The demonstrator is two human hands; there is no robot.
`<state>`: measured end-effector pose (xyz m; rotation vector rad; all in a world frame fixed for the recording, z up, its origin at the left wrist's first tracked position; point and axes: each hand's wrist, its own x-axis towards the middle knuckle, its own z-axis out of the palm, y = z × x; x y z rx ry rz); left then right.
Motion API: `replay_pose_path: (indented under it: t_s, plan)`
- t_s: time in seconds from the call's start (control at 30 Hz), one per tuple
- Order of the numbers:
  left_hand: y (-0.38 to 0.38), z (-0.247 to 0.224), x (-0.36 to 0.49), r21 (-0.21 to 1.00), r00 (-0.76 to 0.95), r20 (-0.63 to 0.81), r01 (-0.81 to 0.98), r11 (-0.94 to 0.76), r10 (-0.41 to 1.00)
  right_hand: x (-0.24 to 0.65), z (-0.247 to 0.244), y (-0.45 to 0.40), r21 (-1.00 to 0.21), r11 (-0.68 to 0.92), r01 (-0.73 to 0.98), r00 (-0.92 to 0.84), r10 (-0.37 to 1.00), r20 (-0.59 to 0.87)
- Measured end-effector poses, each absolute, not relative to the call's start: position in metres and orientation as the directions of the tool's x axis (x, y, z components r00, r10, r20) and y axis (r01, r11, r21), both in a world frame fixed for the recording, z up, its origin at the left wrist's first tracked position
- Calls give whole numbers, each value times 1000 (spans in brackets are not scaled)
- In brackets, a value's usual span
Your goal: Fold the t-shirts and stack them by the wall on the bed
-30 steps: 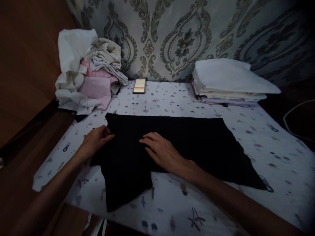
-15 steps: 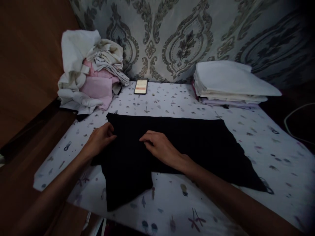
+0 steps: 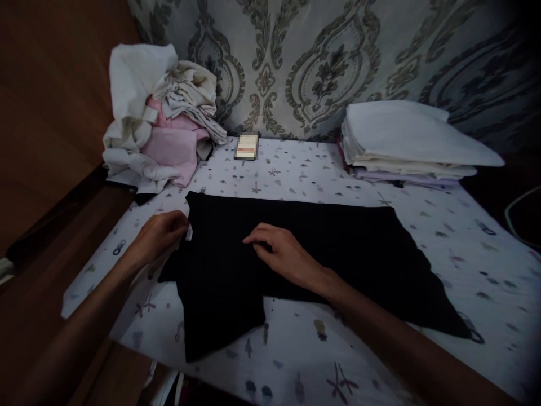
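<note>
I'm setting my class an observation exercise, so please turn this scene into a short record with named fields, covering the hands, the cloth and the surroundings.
Garment: black, spread on a patterned sheet
Label: small, pale, at the garment's left edge
Left hand: beside the label, fingers bent; grip unclear
Right hand: over the garment, fingers bent; contact unclear
Pile: back left, rumpled, white and pink
Stack: back right, folded, white on top
Phone: between pile and stack, screen blurred
Wall: ornate pattern
</note>
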<state>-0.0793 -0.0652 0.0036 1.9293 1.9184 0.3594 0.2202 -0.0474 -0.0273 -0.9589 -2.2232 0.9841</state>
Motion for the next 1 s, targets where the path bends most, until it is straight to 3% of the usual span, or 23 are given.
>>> replay_pose_path:
  t_s: [0.1,0.27,0.53,0.77,0.87,1.0]
  plan:
    - [-72,2,-70,418,11,-189,906,70,982,224,-29,-48,-801,480,358,-630,757,172]
    - [-78,-3,-53,366,-3,-185,928,72,983,225,-30,-47,-787,483,383,-647,749,145]
    - [-74,-2,-65,573,47,-218,814,89,975,224,-22,-52,-686,534,494,-680,729,78]
    - [-75,-7,-63,624,38,-205,775,101,978,226,-12,-53,-679,532,506,-711,703,21]
    - [-77,-5,-61,576,48,-198,814,77,979,229,-10,-52,-650,549,525,-726,687,-5]
    - [-85,3,-54,357,35,-138,934,16,990,232,-9,-53,-644,550,532,-736,677,-29]
